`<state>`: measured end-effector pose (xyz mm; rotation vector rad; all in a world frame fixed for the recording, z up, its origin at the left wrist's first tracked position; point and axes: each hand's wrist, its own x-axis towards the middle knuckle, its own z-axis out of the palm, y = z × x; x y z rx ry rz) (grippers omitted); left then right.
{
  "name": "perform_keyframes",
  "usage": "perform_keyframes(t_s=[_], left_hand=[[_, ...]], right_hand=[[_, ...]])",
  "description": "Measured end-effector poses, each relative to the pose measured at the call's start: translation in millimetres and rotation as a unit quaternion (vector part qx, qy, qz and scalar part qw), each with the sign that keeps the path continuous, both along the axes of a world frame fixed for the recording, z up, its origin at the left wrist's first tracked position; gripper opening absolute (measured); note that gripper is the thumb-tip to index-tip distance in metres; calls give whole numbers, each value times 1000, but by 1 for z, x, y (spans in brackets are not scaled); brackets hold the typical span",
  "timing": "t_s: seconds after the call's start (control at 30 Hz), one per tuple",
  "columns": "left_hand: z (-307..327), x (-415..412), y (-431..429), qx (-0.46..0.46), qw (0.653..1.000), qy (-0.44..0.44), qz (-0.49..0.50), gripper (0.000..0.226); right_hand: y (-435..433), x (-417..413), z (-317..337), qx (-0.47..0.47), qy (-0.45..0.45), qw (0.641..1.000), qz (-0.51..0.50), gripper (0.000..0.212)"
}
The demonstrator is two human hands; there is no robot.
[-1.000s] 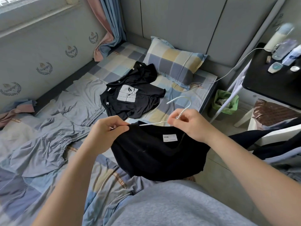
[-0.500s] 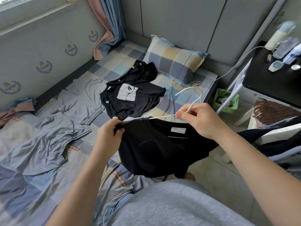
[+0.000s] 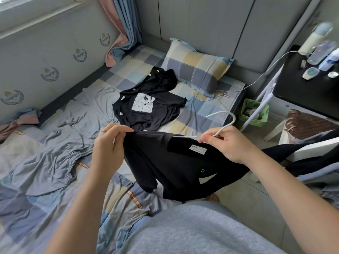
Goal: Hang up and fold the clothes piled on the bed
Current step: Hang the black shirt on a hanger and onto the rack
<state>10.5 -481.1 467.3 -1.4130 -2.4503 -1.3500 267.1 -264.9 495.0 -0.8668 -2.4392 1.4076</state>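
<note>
In the head view, the black T-shirt (image 3: 174,167) hangs in the air over the near edge of the bed (image 3: 192,114), stretched between both hands in front of the person's body. The grip of the left hand (image 3: 110,143) pinches the fabric at one shoulder. The grip of the right hand (image 3: 225,143) pinches the white hanger (image 3: 224,128) below its hook, beside the collar label. The shirt looks light, soft and limp, apt to slip off a smooth hanger, so shoulders and neckline seem the best holds. Its shoulder line, the long axis here, runs left to right, collar uppermost, hem drooping downward.
</note>
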Motion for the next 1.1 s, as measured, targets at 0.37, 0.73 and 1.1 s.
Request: perform_keyframes(t_s=[0.37, 0.73, 1.1], left_hand=[[13, 13, 7, -111, 991, -39, -61, 30], [18, 31, 15, -92, 992, -30, -82, 19], [21, -12, -6, -10, 1000, -15, -16, 45]], right_hand=[[-26, -5, 5, 16, 84, 996, 4, 18], [-4, -2, -10, 31, 1, 999, 29, 23], [50, 51, -60, 66, -208, 973, -70, 28]])
